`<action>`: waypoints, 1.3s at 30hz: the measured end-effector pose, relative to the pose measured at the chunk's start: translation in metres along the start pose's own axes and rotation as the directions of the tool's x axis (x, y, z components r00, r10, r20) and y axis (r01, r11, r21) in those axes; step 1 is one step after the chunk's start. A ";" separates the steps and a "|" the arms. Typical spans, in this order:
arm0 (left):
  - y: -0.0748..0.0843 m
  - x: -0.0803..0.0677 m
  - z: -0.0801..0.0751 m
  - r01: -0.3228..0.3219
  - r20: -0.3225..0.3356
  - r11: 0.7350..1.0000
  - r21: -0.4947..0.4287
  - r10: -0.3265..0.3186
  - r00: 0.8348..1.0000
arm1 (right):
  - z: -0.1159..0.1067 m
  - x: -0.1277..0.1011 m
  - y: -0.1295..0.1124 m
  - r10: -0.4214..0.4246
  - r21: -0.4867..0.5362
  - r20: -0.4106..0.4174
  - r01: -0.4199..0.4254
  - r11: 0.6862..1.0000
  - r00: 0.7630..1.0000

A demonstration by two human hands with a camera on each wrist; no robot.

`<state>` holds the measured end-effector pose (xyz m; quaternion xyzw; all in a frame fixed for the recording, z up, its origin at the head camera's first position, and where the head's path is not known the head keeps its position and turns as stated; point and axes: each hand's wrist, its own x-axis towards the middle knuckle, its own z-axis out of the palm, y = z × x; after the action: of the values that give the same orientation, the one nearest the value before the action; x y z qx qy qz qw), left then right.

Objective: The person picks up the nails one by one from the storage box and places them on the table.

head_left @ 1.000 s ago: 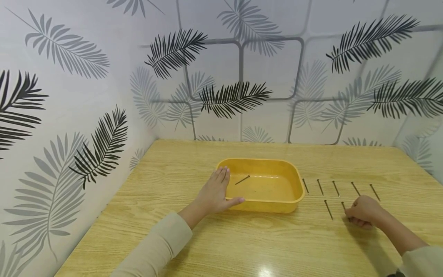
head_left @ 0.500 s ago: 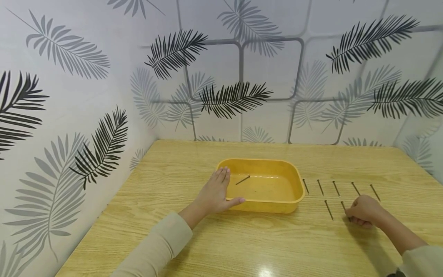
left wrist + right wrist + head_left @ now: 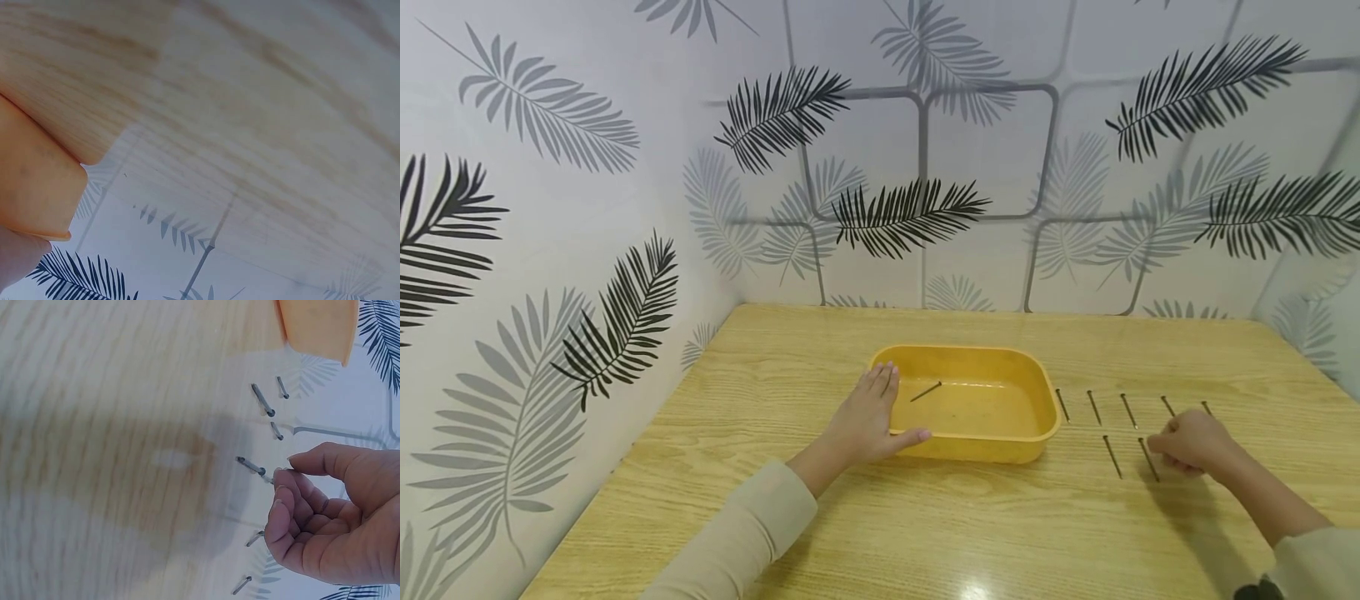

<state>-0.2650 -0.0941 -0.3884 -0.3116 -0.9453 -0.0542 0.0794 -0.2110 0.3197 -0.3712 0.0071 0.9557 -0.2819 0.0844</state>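
Note:
My left hand (image 3: 867,418) rests on the left end of a yellow plastic tray (image 3: 992,448), its fingers over the rim and the thumb along the front edge. One dark nail (image 3: 926,392) lies inside the tray. My right hand (image 3: 1193,442) hovers just right of a nail (image 3: 1148,460) on the table. In the right wrist view its fingers are loosely curled, thumb tip near the index fingertip, with nothing seen between them; that nail (image 3: 250,465) lies beyond the fingertips. Another nail (image 3: 1112,457) lies left of it, making a front row.
Behind these is a back row of several nails (image 3: 1129,411), its two rightmost partly covered by my right hand. Everything sits on a wood-grain table (image 3: 790,358). Leaf-patterned walls (image 3: 865,275) border its back and left sides.
My right hand has let go of the front-row nail and moved slightly up and away, so the whole nail now shows. The left hand and the tray have stayed put.

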 end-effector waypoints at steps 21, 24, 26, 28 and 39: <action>-0.002 -0.001 0.001 -0.010 -0.009 1.000 0.001 0.010 1.000 | 0.001 0.010 -0.037 -0.034 0.067 -0.007 0.034 0.997 0.999; -0.002 -0.001 0.001 -0.012 -0.010 1.000 0.000 0.012 1.000 | 0.001 0.013 -0.043 -0.032 0.068 -0.007 0.032 0.997 0.999; -0.002 0.000 0.002 -0.013 -0.011 1.000 -0.001 0.013 1.000 | 0.001 0.013 -0.047 -0.044 0.065 -0.010 0.044 0.997 0.999; -0.002 0.000 0.002 -0.013 -0.009 1.000 0.001 0.013 1.000 | 0.001 0.014 -0.051 -0.054 0.063 -0.015 0.055 0.997 0.998; -0.002 0.001 0.002 -0.007 0.007 1.000 -0.004 0.007 1.000 | 0.000 0.020 -0.078 -0.075 0.092 -0.018 0.076 0.993 0.997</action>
<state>-0.2670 -0.0948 -0.3904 -0.3153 -0.9444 -0.0545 0.0756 -0.2357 0.2531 -0.3327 -0.0230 0.9418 -0.3288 0.0663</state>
